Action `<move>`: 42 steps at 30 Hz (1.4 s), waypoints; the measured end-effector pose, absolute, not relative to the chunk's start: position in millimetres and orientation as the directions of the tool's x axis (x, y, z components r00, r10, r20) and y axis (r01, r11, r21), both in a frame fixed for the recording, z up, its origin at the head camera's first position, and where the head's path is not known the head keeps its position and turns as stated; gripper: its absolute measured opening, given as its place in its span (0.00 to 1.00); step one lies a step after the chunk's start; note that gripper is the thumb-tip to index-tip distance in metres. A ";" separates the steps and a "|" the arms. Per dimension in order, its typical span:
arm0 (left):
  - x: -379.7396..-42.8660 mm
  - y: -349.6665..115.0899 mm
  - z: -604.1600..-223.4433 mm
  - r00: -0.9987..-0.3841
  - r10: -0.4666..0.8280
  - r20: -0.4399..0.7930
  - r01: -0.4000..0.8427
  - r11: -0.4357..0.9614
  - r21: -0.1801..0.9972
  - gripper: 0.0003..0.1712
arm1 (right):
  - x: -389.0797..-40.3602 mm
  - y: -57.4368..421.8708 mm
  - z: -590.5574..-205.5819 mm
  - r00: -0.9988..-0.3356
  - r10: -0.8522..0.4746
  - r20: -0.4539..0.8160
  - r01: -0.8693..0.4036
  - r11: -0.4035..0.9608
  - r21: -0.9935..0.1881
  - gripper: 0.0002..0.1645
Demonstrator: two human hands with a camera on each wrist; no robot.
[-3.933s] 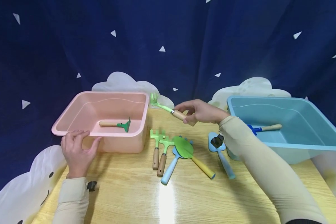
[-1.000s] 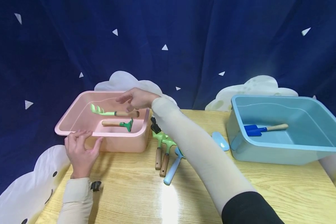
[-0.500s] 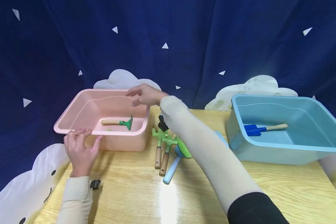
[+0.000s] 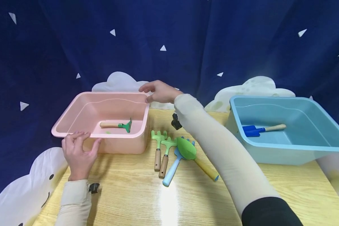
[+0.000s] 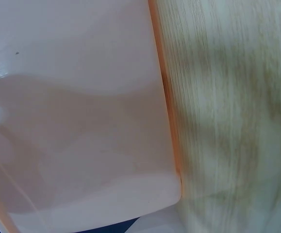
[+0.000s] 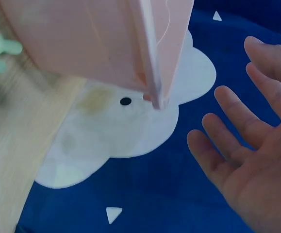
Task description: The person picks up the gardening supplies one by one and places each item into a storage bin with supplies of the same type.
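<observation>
My left hand holds the near rim of the pink bin, fingers bent over it and thumb at the front wall. My right hand hovers by the bin's far right corner, fingers spread and holding nothing; the right wrist view shows this hand apart from the bin. Inside lies a green hand rake with a wooden handle, and a sliver of light green shows behind the near rim. Right of the bin lie two light green hand rakes, a light blue rake and a green shovel with a yellow handle.
A blue bin stands at the right and contains a blue trowel with a wooden handle. A dark blue curtain hangs behind the wooden table. My right forearm crosses over the table's right side.
My right hand carried a light green rake over the pink bin and let it go inside. It then moved back right, out past the bin's corner. The left hand stays at the rim.
</observation>
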State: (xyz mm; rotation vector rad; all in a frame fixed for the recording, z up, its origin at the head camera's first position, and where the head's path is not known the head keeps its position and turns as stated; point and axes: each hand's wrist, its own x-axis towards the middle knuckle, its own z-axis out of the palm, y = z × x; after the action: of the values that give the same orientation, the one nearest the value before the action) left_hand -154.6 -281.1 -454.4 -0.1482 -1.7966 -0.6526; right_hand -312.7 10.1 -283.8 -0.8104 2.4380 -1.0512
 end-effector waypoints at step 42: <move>-156.2 -271.5 -456.7 -0.373 -0.220 0.902 0.431 0.819 0.378 0.25 | -228.2 105.9 -290.8 -0.664 -0.737 0.125 -0.710 0.571 -0.412 0.23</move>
State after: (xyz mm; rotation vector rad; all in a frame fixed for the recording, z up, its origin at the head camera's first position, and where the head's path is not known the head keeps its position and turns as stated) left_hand -156.2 -271.5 -456.7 -0.1614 -1.8301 -0.6913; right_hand -228.2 105.9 -290.8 -1.2591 2.7297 -0.6741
